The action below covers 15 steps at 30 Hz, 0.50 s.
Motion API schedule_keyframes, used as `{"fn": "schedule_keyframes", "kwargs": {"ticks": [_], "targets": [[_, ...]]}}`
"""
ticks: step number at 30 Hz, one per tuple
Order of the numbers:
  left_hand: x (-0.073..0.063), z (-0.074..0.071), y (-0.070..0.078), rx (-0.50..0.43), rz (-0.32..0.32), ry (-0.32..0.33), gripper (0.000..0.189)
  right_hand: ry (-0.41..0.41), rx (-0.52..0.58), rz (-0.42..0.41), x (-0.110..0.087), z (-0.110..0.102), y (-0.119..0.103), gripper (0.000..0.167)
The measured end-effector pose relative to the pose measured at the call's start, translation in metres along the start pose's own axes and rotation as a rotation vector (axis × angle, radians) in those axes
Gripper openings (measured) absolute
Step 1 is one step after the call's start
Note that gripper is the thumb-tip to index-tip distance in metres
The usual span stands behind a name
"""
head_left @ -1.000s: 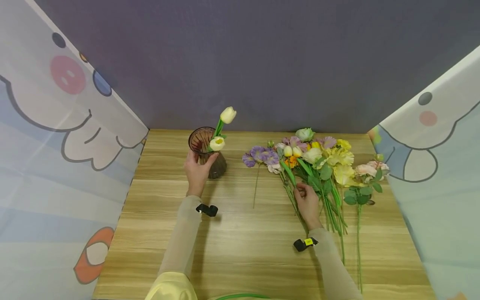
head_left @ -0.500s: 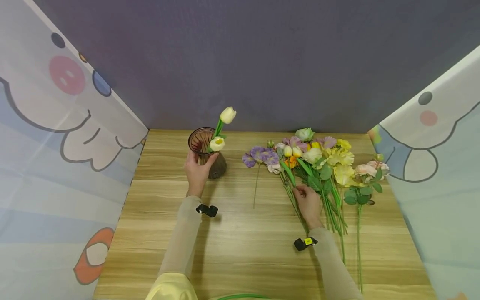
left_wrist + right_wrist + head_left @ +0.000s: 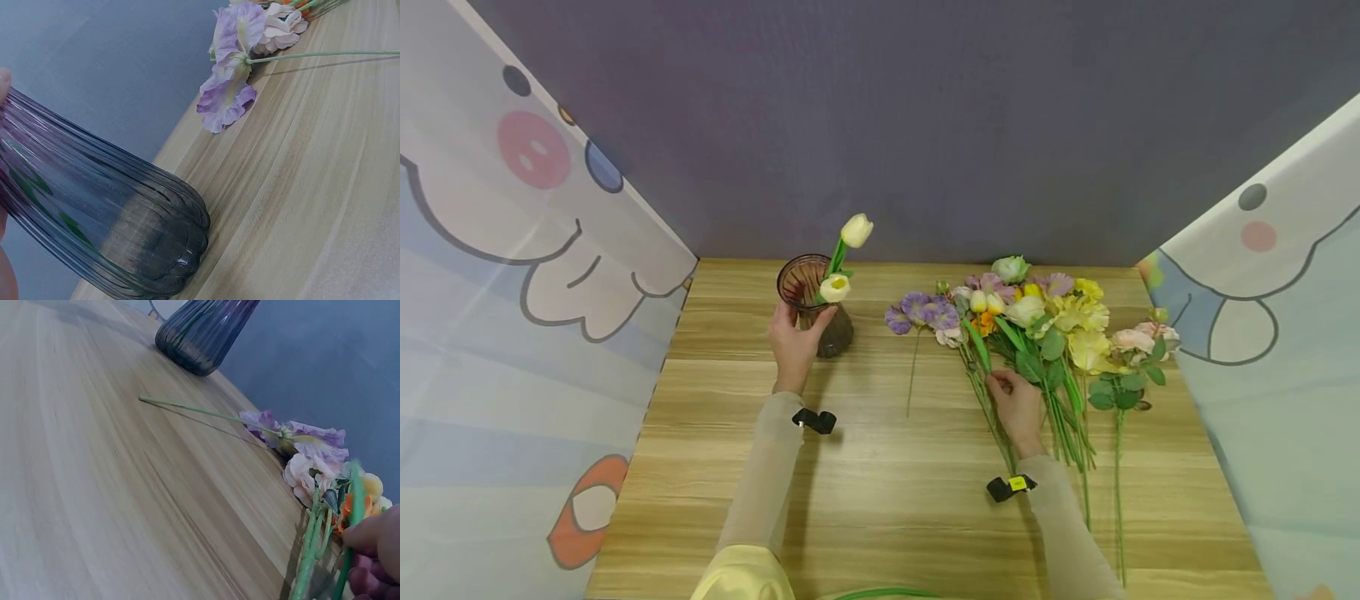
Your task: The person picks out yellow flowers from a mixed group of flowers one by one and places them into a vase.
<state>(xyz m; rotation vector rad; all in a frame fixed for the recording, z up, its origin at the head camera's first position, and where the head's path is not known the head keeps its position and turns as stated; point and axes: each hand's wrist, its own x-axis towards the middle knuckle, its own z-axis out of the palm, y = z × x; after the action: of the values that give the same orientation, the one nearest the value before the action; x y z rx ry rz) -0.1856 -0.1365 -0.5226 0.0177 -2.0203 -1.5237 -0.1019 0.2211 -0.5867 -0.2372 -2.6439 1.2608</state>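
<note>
My left hand (image 3: 793, 346) grips a ribbed, purple-tinted glass vase (image 3: 837, 333) just below its rim, thumb on the near side. Two cream tulips (image 3: 856, 231) stand in the vase and lean right over its rim. Through the glass in the left wrist view, green leaves (image 3: 75, 226) show. Over the pile of flowers, my right hand (image 3: 1018, 408) pinches the green stem of a tulip (image 3: 977, 302) with pale yellow-white heads. In the right wrist view, thumb and fingers close on that green stem (image 3: 357, 500); its lower end is hidden by the hand.
A purple flower (image 3: 921, 312) lies between the vase and the pile. Mixed flowers, including yellow blooms (image 3: 1078, 321), lie around my right hand, stems toward me. A pink rose stem (image 3: 1117, 483) lies at the far right. A grey wall (image 3: 880, 125) stands behind the wooden table (image 3: 880, 517).
My right hand has lowered very slightly, and the tulip's heads and leaf have shifted a little to the right. The left hand and vase have stayed in place.
</note>
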Motion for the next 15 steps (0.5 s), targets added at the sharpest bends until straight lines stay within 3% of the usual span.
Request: {"fn": "schedule_keyframes", "kwargs": {"ticks": [4, 9, 15], "targets": [[0.0, 0.0, -0.02, 0.017, 0.015, 0.001, 0.058, 0.062, 0.014, -0.04, -0.001, 0.002, -0.003, 0.018], [0.0, 0.0, -0.022, 0.041, 0.008, 0.0, 0.059, 0.132, 0.101, -0.075, 0.002, 0.001, -0.016, 0.019], [0.001, 0.0, -0.019, 0.026, 0.005, -0.009, 0.061, 0.168, 0.334, -0.087, 0.009, -0.003, -0.046, 0.023]]}}
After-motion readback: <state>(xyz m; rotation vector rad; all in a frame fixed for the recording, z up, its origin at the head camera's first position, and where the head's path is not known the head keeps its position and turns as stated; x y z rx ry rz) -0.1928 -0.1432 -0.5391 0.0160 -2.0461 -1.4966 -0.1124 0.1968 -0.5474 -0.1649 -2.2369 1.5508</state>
